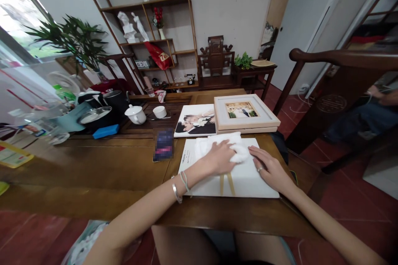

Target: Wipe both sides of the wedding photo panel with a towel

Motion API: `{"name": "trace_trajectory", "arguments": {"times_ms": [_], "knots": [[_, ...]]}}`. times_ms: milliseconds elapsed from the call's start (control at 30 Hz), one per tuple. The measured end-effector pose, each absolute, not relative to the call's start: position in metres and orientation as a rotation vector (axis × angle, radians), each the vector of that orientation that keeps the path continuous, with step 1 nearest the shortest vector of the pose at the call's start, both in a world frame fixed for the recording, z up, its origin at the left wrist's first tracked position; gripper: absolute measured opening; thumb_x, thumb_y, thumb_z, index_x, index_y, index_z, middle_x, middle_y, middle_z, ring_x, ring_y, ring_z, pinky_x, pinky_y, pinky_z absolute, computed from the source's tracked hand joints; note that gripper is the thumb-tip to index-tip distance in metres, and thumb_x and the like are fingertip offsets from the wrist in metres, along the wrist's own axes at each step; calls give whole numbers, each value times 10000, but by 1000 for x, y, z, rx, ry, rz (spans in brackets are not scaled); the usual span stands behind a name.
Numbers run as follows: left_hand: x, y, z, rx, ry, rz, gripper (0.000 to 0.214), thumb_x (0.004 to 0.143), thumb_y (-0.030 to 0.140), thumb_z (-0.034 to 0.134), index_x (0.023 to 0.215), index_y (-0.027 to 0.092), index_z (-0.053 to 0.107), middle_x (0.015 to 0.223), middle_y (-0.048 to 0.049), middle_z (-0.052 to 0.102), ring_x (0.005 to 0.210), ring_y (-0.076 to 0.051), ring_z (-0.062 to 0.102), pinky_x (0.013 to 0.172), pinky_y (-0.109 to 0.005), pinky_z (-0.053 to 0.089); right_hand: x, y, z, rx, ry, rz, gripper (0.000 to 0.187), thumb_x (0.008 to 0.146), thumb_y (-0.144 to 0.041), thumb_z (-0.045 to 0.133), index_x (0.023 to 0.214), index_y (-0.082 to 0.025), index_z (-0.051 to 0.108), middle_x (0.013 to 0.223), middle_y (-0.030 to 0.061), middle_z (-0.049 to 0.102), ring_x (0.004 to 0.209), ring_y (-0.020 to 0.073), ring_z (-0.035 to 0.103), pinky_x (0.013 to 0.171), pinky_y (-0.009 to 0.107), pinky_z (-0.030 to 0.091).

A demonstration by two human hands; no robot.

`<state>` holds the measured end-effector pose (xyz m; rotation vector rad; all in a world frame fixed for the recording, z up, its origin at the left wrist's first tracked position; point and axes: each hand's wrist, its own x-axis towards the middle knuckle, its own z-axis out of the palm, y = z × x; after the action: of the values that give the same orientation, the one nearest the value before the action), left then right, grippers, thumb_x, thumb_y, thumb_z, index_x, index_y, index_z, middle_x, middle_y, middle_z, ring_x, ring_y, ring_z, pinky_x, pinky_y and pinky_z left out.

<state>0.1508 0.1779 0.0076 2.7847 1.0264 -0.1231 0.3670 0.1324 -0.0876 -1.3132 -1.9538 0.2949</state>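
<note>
A white board point(205, 182) with small print and two tan strips lies flat near the table's front edge. On its upper part is a bunched white cloth point(228, 137). My left hand point(221, 156), with bracelets at its wrist, grips this cloth and presses it against the board; its fingertips are partly hidden in the folds. My right hand point(271, 169), a ring on one finger, lies with fingers stretched out along the board's right side, holding nothing.
Behind the board are a wedding photo print point(194, 121) and stacked pale picture frames point(248, 116). A blurred dark rectangular item point(163, 145) lies to the left. Farther left stand a white lidded cup point(135, 114), a blue block point(105, 131) and a kettle point(115, 101). A wooden chair point(329, 99) stands right.
</note>
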Motion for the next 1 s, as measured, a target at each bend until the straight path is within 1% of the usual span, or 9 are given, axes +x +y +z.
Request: {"name": "trace_trajectory", "arguments": {"times_ms": [67, 167, 300, 500, 600, 700, 833, 933, 1000], "knots": [[154, 153, 5, 2830, 966, -176, 316, 835, 262, 539, 1114, 160, 648, 1461, -120, 409, 1385, -356, 264, 1037, -591, 330, 367, 132, -87, -1316, -1950, 297, 361, 875, -212, 446, 1183, -195, 634, 1265, 123, 628, 1227, 274, 549, 1050, 509, 435], [155, 113, 3, 2940, 827, -196, 314, 827, 305, 547, 1081, 168, 671, 1480, -106, 381, 1389, -373, 239, 1025, -642, 313, 368, 131, -86, -1329, -1963, 309, 382, 856, -175, 440, 1188, -193, 630, 1281, 122, 616, 1248, 279, 530, 1053, 516, 430], [151, 94, -3, 3024, 764, -134, 336, 847, 364, 519, 1071, 171, 679, 1494, -102, 357, 1383, -375, 248, 1009, -637, 334, 368, 131, -86, -1327, -1974, 327, 407, 849, -149, 421, 1205, -187, 613, 1303, 122, 600, 1263, 267, 516, 1067, 508, 418], [161, 145, -17, 2969, 1085, -84, 341, 831, 346, 545, 1111, 190, 661, 1510, -72, 337, 1395, -350, 232, 1034, -628, 305, 368, 133, -88, -1311, -1961, 299, 364, 877, -212, 433, 1184, -167, 625, 1273, 146, 618, 1242, 276, 537, 1058, 511, 424], [166, 151, -20, 2982, 1123, -78, 330, 835, 336, 539, 1095, 180, 671, 1514, -90, 324, 1395, -378, 217, 1018, -659, 295, 367, 133, -87, -1296, -1965, 288, 366, 879, -213, 425, 1186, -183, 623, 1264, 136, 626, 1231, 270, 547, 1041, 513, 440], [165, 127, -20, 3022, 1044, -70, 322, 832, 318, 538, 1075, 165, 684, 1511, -120, 317, 1381, -428, 218, 995, -687, 293, 368, 133, -87, -1309, -1974, 291, 353, 878, -213, 429, 1163, -192, 636, 1271, 133, 621, 1232, 268, 546, 1044, 514, 439], [155, 79, -16, 3067, 838, -56, 324, 846, 357, 528, 1052, 172, 698, 1515, -135, 296, 1379, -461, 195, 987, -700, 285, 370, 132, -88, -1335, -1989, 305, 387, 860, -168, 412, 1189, -166, 616, 1297, 144, 600, 1263, 264, 516, 1067, 519, 413], [150, 66, -13, 3044, 760, -77, 327, 842, 368, 540, 1061, 181, 694, 1525, -125, 278, 1389, -450, 175, 997, -696, 279, 370, 132, -88, -1324, -2006, 313, 424, 846, -137, 390, 1213, -159, 601, 1318, 140, 585, 1278, 259, 502, 1079, 522, 398], [150, 74, -11, 3014, 790, -100, 339, 847, 364, 531, 1083, 176, 684, 1523, -118, 289, 1393, -427, 186, 1001, -685, 293, 369, 132, -88, -1329, -1994, 311, 404, 853, -157, 401, 1196, -170, 614, 1311, 136, 591, 1270, 264, 510, 1073, 521, 406]]}}
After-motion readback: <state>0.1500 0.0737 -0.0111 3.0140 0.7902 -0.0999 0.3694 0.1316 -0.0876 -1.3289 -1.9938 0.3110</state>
